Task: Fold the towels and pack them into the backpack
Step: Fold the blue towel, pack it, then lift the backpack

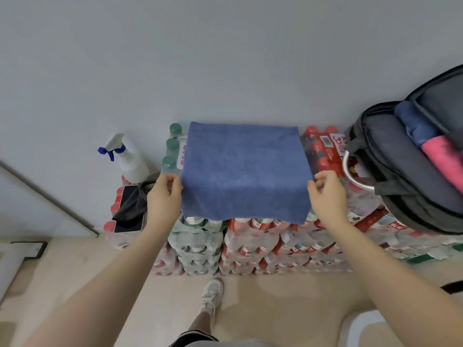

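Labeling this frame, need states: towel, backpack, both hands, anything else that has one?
Blue towel: spread flat on the bottle packs, front edge hanging over.
Left hand: pinching the towel's left edge.
Right hand: pinching its right edge.
Backpack: open, holding rolled blue and pink towels.
Phone: screen dark, partly under black cloth.

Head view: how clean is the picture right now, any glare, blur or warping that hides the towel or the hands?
Head view: soft, even light, no glare; strong wide-angle warping bends the backpack and forearms at the edges; blue towel and both hands, left hand and right hand, sit central and fairly sharp.
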Demonstrator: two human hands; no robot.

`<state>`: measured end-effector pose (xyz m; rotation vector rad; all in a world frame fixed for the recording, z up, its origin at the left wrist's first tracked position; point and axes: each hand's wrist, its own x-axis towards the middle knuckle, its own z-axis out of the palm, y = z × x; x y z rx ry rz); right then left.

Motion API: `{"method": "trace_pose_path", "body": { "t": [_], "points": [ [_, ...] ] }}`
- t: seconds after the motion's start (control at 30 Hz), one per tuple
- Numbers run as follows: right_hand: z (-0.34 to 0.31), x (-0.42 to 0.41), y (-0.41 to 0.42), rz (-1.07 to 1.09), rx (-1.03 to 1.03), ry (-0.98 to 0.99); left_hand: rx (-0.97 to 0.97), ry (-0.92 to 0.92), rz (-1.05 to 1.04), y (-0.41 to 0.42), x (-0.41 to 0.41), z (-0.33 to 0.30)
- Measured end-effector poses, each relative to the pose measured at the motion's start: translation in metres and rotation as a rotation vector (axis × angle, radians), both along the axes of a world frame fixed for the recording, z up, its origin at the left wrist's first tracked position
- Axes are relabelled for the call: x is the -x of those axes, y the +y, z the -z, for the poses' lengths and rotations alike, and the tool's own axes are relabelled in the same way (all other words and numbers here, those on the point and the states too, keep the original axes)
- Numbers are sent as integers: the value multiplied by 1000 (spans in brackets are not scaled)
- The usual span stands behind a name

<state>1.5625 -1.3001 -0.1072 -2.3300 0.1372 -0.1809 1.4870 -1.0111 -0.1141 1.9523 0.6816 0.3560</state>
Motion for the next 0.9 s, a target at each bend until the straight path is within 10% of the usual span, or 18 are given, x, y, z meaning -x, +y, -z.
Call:
{"method": "trace_pose_path", "body": {
  "t": [0.6,0.77,0.9],
  "points": [
    [32,30,-11,63,-546,461,512,145,-23,-26,31,27],
    [16,42,-3,-46,-79,149,264,-74,118,-52,39,4],
    [-16,50,45,-401,-115,57,85,-73,284,-69,25,-7]
  ]
}}
